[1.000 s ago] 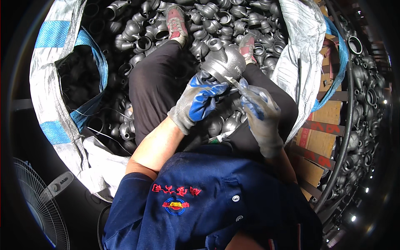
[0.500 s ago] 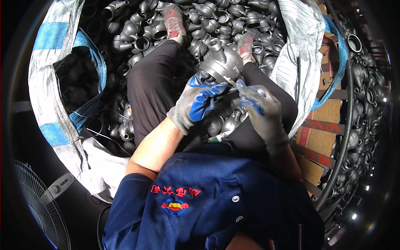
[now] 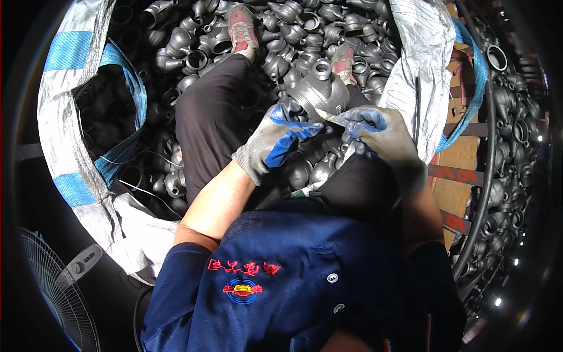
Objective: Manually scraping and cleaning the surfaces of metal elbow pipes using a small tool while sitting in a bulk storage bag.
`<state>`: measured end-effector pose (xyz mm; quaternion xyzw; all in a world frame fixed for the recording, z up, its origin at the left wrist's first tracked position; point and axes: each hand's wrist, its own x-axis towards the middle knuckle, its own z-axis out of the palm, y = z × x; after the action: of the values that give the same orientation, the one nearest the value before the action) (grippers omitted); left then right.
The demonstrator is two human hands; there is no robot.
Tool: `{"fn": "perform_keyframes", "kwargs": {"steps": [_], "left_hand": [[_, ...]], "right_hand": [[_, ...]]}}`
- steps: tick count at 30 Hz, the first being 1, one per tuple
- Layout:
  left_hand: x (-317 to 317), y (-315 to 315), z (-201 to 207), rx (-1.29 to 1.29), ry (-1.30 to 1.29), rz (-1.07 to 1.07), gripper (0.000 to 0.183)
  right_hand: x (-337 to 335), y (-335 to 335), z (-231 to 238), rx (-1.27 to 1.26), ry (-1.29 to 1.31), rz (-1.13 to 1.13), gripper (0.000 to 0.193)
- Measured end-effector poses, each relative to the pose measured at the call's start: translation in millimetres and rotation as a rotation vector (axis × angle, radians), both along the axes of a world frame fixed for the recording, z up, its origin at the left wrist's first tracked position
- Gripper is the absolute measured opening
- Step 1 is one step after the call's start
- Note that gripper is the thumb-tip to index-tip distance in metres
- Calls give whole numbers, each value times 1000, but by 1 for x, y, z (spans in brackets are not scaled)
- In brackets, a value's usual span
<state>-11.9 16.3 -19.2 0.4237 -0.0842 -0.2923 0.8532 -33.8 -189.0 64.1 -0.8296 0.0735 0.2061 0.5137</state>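
Note:
A grey cast-metal pipe fitting (image 3: pixel 321 95) with a wide rim and a narrow open neck is held up in front of my lap. My left hand (image 3: pixel 277 136), in a grey glove with blue coating, grips its near lower side. Beside the fitting's rim, my gloved right hand (image 3: pixel 378 132) has its fingers closed on a thin pale flat strip (image 3: pixel 329 117). The strip's far end meets the rim. Whether the strip is a stiff tool or something soft, I cannot tell. A white strip-like piece (image 3: pixel 350 151) shows below the right fingers.
Many similar fittings (image 3: pixel 290 32) lie heaped around my shoes inside a big white woven bag (image 3: pixel 67 126) with blue loops. A fan (image 3: pixel 58 293) stands at the lower left. Wooden boards (image 3: pixel 460 155), a dark curved bar (image 3: pixel 489 146) and more fittings (image 3: pixel 519 132) lie to the right.
The fitting has shifted slightly right and turned, so its neck opening shows more. My right hand has moved right and turned, with the strip still in its fingers.

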Motion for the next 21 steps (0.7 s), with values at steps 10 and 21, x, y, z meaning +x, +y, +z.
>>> {"fn": "perform_keyframes", "kwargs": {"steps": [10, 21], "left_hand": [[-1, -1, 11, -25, 170, -9, 31], [-1, -6, 6, -234, 285, 51, 32]], "right_hand": [[-13, 15, -24, 122, -190, -177, 26], [-28, 22, -25, -284, -732, 93, 33]]}}
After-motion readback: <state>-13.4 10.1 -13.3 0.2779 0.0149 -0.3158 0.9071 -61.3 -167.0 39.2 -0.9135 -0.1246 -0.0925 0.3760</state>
